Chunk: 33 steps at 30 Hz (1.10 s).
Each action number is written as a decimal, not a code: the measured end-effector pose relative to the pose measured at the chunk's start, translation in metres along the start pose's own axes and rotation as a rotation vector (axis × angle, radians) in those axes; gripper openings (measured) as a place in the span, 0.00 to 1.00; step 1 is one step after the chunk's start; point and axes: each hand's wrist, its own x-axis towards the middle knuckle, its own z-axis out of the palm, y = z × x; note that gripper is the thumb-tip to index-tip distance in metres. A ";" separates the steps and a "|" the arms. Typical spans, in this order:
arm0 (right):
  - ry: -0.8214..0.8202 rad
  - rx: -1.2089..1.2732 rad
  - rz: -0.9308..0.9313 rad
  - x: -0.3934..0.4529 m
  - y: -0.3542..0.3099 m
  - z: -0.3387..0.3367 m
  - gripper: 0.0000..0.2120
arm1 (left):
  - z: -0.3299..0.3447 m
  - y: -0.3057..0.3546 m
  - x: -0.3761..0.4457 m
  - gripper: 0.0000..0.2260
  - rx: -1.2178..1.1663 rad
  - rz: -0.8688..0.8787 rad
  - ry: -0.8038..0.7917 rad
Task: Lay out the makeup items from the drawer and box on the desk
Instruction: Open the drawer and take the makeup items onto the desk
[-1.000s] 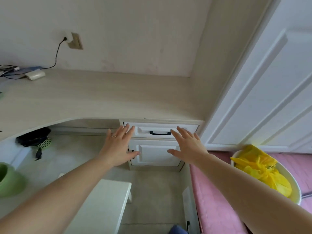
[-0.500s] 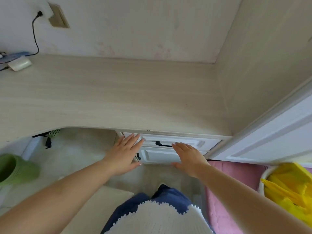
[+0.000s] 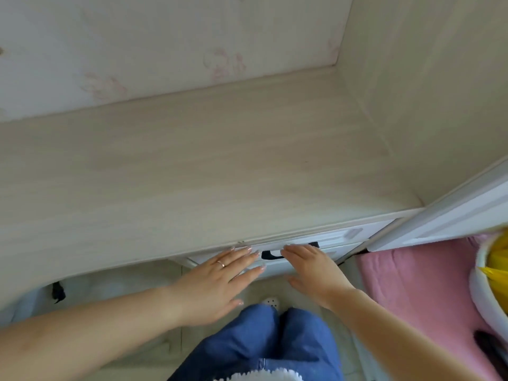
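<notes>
Closer now, both flat hands flank the drawer (image 3: 297, 247) handle (image 3: 272, 255).

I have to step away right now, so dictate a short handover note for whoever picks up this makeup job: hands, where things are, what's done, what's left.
Left hand: open, flat, empty, fingertips at the top drawer front, left of the black handle.
Right hand: open, empty, fingers over the handle's right part, not gripping it as far as can be seen.
Drawer: shut, just under the desk edge. No makeup items or box in view.
Done: nothing laid out on the desk.
Left: pull the drawer open, take out the items, find the box, lay everything on the desk.
</notes>
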 end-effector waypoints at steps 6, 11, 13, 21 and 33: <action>0.271 -0.066 -0.018 0.022 0.004 0.052 0.17 | 0.051 -0.016 0.009 0.25 0.143 0.156 0.196; 0.489 -0.016 0.045 0.034 0.006 0.077 0.04 | 0.084 -0.027 0.018 0.26 0.144 0.153 0.353; 0.527 -0.017 0.082 0.035 0.003 0.082 0.05 | 0.092 -0.031 0.017 0.26 0.161 0.142 0.367; 0.426 -0.019 0.189 -0.015 -0.022 0.086 0.09 | 0.092 -0.008 -0.019 0.32 0.107 -0.035 0.437; 0.389 0.003 0.192 -0.085 -0.043 0.098 0.09 | 0.073 0.019 -0.051 0.18 -0.342 -0.157 0.431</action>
